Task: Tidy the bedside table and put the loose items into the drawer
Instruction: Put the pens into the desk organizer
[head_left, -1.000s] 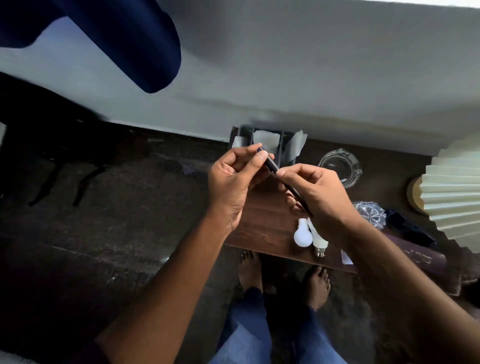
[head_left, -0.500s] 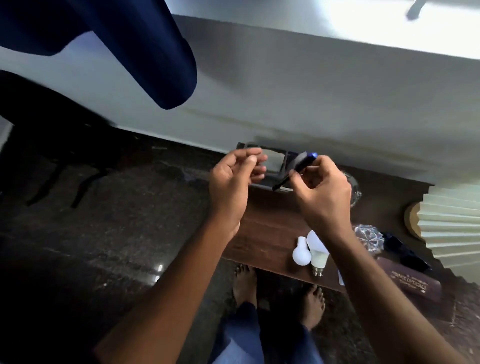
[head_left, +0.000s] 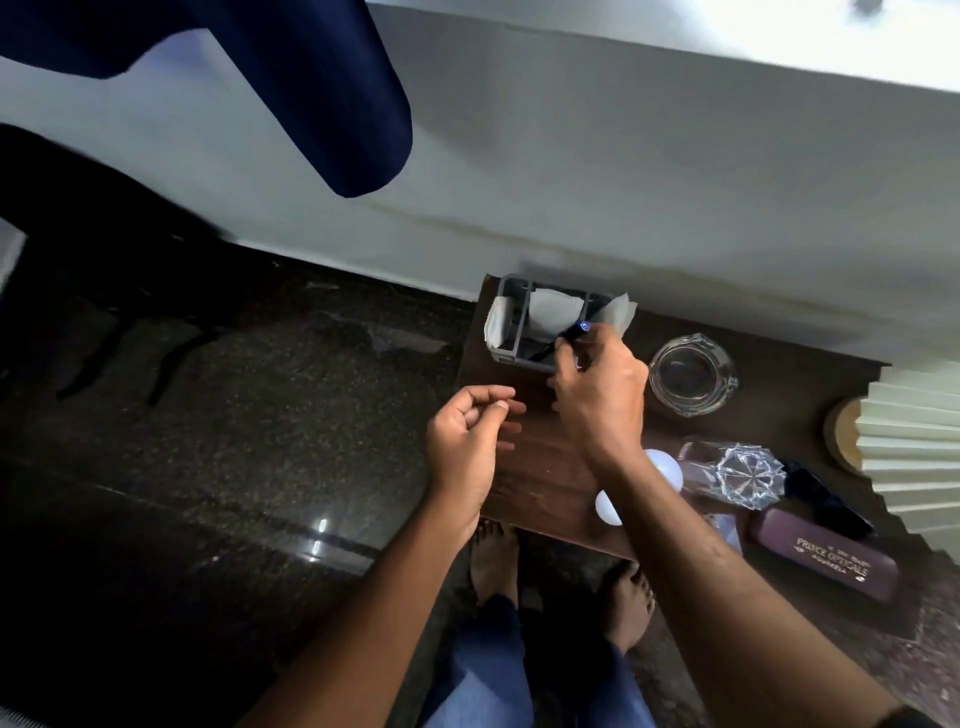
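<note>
My left hand (head_left: 470, 447) hovers over the near-left corner of the wooden surface (head_left: 540, 483), its grip loosely curled and holding nothing. Beyond it, my right hand (head_left: 602, 395) pinches a dark pen (head_left: 558, 343) (blue-capped end up), the tip angled down into the grey organiser (head_left: 511, 319), which holds white paper. Further right stand a glass ashtray (head_left: 693, 374), two white bulbs (head_left: 665, 467) partly hidden by my forearm, a cut-glass tumbler (head_left: 732, 473) on its side, and a maroon spectacle case (head_left: 826, 553).
</note>
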